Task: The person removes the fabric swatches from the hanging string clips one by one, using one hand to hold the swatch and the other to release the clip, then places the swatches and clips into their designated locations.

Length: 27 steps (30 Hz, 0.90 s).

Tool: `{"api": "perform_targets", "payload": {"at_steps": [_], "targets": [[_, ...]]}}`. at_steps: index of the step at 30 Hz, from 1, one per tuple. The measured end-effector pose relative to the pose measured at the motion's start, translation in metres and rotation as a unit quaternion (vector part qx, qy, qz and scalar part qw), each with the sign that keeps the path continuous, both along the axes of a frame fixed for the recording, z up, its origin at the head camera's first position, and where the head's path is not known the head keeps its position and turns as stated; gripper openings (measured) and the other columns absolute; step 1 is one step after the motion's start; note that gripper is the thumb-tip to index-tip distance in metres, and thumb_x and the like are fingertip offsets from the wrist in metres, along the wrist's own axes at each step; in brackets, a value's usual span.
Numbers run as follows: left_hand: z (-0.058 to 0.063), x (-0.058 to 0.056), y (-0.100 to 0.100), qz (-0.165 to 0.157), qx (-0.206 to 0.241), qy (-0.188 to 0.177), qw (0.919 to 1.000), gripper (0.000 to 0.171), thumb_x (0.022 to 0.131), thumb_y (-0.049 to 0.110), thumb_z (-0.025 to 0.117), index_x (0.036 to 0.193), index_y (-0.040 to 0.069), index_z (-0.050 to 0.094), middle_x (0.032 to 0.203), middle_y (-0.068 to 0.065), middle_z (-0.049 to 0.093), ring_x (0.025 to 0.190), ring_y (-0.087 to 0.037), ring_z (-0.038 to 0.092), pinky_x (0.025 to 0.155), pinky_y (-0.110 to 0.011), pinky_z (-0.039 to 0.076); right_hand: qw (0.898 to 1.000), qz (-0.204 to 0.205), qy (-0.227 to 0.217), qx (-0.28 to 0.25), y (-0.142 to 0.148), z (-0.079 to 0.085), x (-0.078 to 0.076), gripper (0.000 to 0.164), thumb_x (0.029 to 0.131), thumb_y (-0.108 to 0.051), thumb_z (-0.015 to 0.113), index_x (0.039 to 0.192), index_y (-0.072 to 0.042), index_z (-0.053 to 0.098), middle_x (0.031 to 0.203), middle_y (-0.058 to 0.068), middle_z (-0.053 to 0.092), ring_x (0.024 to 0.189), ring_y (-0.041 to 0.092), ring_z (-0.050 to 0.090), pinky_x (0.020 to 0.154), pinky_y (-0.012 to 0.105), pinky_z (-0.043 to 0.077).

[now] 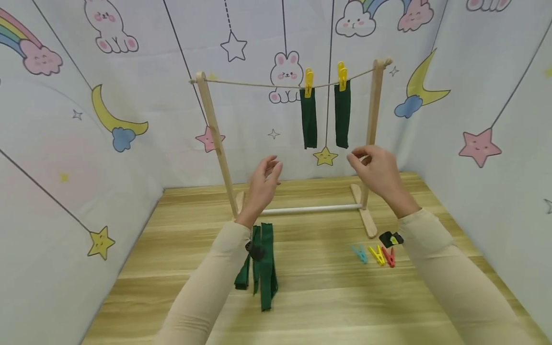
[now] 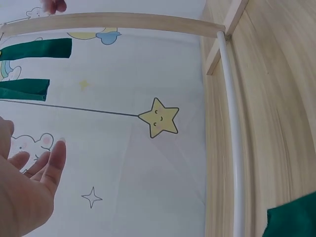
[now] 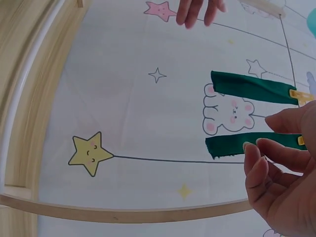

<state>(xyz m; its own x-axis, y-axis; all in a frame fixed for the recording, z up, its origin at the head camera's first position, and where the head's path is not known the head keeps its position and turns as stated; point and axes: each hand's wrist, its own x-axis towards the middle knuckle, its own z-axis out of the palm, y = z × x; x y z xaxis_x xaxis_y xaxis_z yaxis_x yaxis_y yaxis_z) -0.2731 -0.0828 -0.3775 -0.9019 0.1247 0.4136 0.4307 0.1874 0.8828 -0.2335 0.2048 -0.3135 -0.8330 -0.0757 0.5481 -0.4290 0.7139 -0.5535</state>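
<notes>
Here, both hands are raised in the air in front of a small wooden drying rack (image 1: 217, 143) that stands on the tabletop (image 1: 319, 292). The left hand (image 1: 263, 184) is empty, with its fingers loosely spread and relaxed; it touches nothing. The right hand (image 1: 377, 170) is also empty, its fingers gently bent, just below the right green strip (image 1: 342, 115). This strip and a second green strip (image 1: 308, 117) hang side by side from the string (image 1: 258, 85) of the rack, each one held by a yellow clothespin (image 1: 308, 82) at its top. On the tabletop, under the left forearm, lies a pile of more green strips (image 1: 263, 268). Near the right foot of the rack lie three loose clothespins (image 1: 376, 254) in a row, blue, yellow and red, and just beside them a small black object (image 1: 390, 238). A white bar (image 1: 310, 209) joins the two feet of the rack.
</notes>
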Motion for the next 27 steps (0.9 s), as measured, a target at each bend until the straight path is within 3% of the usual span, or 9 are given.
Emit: {"api": "perform_targets", "payload": {"at_steps": [8, 16, 21, 27], "targets": [[0.013, -0.008, 0.015, 0.000, 0.006, 0.019, 0.9998, 0.049, 0.107, 0.034, 0.049, 0.147, 0.006, 0.044, 0.137, -0.014, 0.055, 0.126, -0.021, 0.055, 0.082, -0.037, 0.056, 0.998, 0.018, 0.068, -0.008, -0.010, 0.018, -0.010, 0.023, 0.098, -0.014, 0.065, 0.108, 0.006, 0.071, 0.101, 0.019, 0.069, 0.085, 0.031, 0.066, 0.071, 0.040, 0.050], [0.029, -0.019, 0.029, -0.016, 0.020, 0.030, 0.9992, 0.045, 0.106, 0.025, 0.052, 0.145, 0.003, 0.044, 0.136, -0.018, 0.056, 0.124, -0.020, 0.056, 0.078, -0.031, 0.056, 0.988, 0.022, 0.147, -0.033, -0.017, 0.036, -0.021, 0.016, 0.095, -0.003, 0.066, 0.107, 0.005, 0.071, 0.106, 0.017, 0.070, 0.097, 0.029, 0.070, 0.077, 0.045, 0.058], [0.037, -0.021, 0.036, -0.005, 0.012, 0.035, 0.9993, 0.039, 0.108, 0.018, 0.047, 0.144, 0.002, 0.045, 0.133, -0.016, 0.058, 0.122, -0.022, 0.057, 0.076, -0.032, 0.057, 0.984, 0.052, 0.163, -0.043, -0.026, 0.044, -0.030, 0.022, 0.096, -0.009, 0.067, 0.114, 0.003, 0.069, 0.112, 0.014, 0.068, 0.101, 0.022, 0.068, 0.080, 0.032, 0.058], [0.049, -0.026, 0.040, -0.015, 0.014, 0.012, 0.9997, 0.038, 0.109, 0.012, 0.041, 0.146, 0.004, 0.042, 0.133, -0.013, 0.059, 0.123, -0.021, 0.055, 0.076, -0.033, 0.057, 0.979, 0.094, 0.167, -0.071, -0.036, 0.052, -0.043, 0.034, 0.097, -0.011, 0.065, 0.130, -0.003, 0.063, 0.124, 0.010, 0.064, 0.088, 0.021, 0.068, 0.072, 0.013, 0.050]]}}
